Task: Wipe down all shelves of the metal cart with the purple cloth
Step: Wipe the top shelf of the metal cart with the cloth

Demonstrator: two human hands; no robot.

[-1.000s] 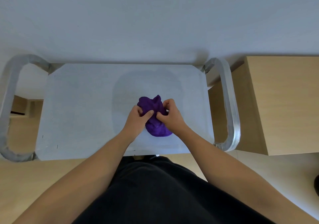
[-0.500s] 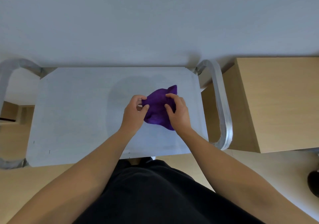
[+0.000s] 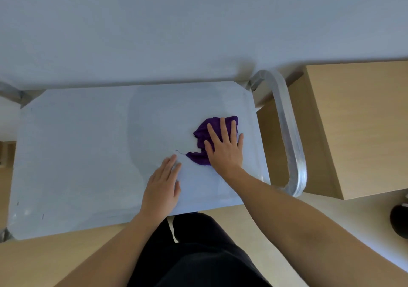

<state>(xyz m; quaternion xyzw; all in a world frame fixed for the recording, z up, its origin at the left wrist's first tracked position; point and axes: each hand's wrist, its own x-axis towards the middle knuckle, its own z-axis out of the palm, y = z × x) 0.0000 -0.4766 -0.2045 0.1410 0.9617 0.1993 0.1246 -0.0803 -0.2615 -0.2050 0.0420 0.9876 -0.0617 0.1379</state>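
Right hand [image 3: 224, 148] lay flat with fingers spread, pressing down on the one purple cloth [image 3: 200, 132], a crumpled soft rag with a loose thread [image 3: 180, 151] trailing from its near corner, on the right part of the metal cart's top shelf [image 3: 77, 154]. Left hand [image 3: 162, 183] rested palm-down, straight fingers close together, on the bare shelf just beside the cloth, not touching it. That shelf was a smooth, pale rectangular sheet with clipped corners; one rounded shiny tube handle [image 3: 287, 121] looped at its right end, beside one light wooden cabinet [image 3: 364, 121].
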